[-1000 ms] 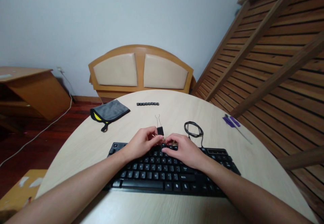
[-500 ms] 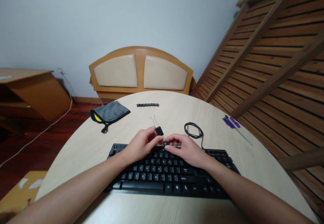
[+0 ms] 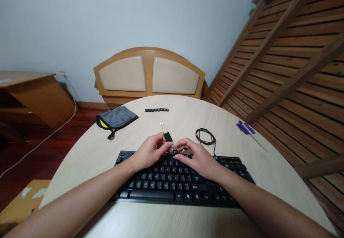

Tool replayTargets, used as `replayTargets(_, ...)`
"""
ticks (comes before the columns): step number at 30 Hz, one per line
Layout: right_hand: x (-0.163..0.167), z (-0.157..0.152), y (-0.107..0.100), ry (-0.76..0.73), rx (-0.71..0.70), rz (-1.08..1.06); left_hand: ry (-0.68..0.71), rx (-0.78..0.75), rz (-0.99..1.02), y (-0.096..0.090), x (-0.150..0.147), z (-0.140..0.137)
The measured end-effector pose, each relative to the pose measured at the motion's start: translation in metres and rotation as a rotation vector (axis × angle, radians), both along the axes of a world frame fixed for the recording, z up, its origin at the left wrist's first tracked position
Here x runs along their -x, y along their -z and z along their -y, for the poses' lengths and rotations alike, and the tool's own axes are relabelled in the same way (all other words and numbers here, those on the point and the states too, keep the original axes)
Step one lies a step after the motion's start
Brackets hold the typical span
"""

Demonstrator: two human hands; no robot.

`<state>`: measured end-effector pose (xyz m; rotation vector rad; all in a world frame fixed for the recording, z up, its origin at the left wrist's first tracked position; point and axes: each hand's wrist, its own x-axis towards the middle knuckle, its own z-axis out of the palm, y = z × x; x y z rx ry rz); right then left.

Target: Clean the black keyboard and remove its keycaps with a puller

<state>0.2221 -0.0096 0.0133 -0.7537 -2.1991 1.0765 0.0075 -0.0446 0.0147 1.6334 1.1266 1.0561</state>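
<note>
My left hand (image 3: 154, 151) is closed around a keycap puller (image 3: 168, 137), which has a black body and thin wire loops at both ends. One pair of wires points away from me. At the near end of the wires sits a black keycap (image 3: 175, 152), pinched between the thumb and fingers of my right hand (image 3: 197, 157). Both hands hover over the back edge of a black keyboard (image 3: 152, 195), whose upper rows they partly cover. Farther back on the table, several loose keycaps (image 3: 157, 110) stand in a straight row.
A folded grey cloth (image 3: 118, 118) with yellow lining lies at the left. The keyboard's coiled cable (image 3: 205, 136) rests behind the right hand. On the right are purple pieces and a thin brush-like tool (image 3: 255, 139). The round table (image 3: 185, 110) stands before a padded headboard (image 3: 149, 73).
The keycap between my hands has tilted and turned slightly. Both hands keep their holds, and the whole view has shifted a little.
</note>
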Motion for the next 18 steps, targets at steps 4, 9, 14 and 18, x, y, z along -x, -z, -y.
replayTargets(4,-0.0006,0.0018,-0.0007,-0.023,-0.187,0.059,-0.012,-0.074,-0.069,0.0009,0.0007,0.0020)
replayTargets(9,0.0000,0.0026,-0.0022,-0.033,-0.254,0.089,-0.031,-0.103,-0.179,0.0020,0.0019,0.0030)
replayTargets(14,0.0016,0.0037,-0.0011,0.005,-0.218,0.102,-0.038,-0.057,-0.158,0.0003,0.0007,0.0043)
replayTargets(18,0.0025,0.0055,0.0002,0.020,-0.265,0.112,-0.046,-0.023,-0.108,0.0020,0.0000,0.0036)
